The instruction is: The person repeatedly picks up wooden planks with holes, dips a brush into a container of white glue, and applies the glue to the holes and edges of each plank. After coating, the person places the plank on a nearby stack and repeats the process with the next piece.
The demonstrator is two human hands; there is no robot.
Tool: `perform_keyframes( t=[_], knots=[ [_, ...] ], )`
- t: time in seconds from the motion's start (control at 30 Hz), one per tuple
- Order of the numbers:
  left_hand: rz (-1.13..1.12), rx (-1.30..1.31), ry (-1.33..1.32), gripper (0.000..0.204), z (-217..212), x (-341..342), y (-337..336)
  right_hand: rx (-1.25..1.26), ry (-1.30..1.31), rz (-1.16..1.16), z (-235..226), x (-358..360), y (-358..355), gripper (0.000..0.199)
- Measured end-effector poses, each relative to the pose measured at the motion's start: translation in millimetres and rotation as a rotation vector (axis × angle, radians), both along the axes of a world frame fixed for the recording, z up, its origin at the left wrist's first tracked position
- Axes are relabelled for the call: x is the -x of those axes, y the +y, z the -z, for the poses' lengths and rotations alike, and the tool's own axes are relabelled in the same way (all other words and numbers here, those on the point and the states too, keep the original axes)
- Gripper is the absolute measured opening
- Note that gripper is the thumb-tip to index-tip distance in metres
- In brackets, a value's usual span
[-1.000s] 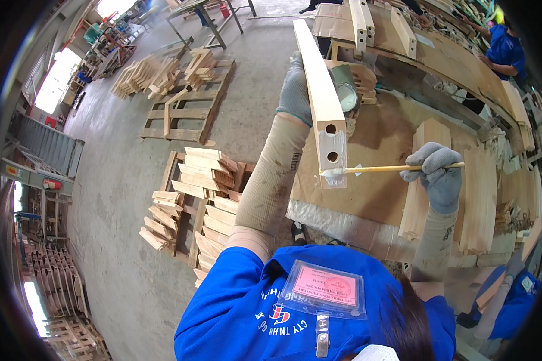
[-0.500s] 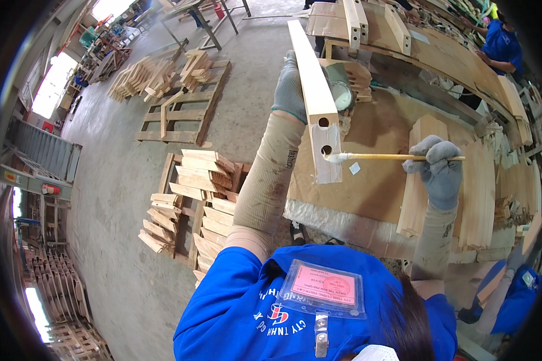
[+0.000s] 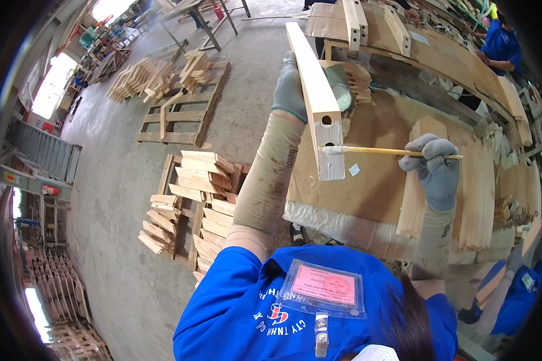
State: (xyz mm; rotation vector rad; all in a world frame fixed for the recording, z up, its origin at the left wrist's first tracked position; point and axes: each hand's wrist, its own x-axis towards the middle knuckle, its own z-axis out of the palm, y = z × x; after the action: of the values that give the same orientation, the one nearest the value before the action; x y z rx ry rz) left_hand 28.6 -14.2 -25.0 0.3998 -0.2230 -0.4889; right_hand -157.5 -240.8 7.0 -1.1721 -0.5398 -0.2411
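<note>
My left hand [image 3: 288, 91], in a grey glove, is closed around a long pale wooden bar [image 3: 313, 75], held up at a tilt with its end face towards me. That end has two dark round holes, and a wet white coating covers part of it. In my right hand [image 3: 438, 175], also gloved, is a thin wooden-handled brush [image 3: 379, 151], pinched between fingers and thumb. Its white tip touches the end face at the lower hole. Behind the bar, a round can [image 3: 341, 96] with whitish contents is partly hidden.
A cardboard-covered table [image 3: 373, 198] lies below, with long wooden boards [image 3: 426, 186] stacked at right. Pallets with wooden pieces [image 3: 214, 198] stand on the floor at left. Across a farther bench [image 3: 439, 54] is a person in blue [image 3: 503, 45]; another blue sleeve [image 3: 518, 301] shows at lower right.
The brush tip has moved slightly up and left across the bar's end face, around the lower hole. My right hand has shifted a little left with it; the bar has tilted slightly.
</note>
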Motion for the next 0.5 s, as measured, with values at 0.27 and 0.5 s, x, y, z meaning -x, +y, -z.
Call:
perform_keyframes(
  t=[0.27, 0.5],
  knots=[
    [0.027, 0.036, 0.086, 0.037, 1.9, -7.9, 4.8, 0.045, 0.029, -0.068, 6.4, 5.9, -0.3, 0.026],
    [-0.028, -0.008, 0.087, 0.037, 1.6, -9.9, 3.6, -0.035, 0.059, -0.104, 12.0, 9.2, -2.8, 0.025]
  ],
)
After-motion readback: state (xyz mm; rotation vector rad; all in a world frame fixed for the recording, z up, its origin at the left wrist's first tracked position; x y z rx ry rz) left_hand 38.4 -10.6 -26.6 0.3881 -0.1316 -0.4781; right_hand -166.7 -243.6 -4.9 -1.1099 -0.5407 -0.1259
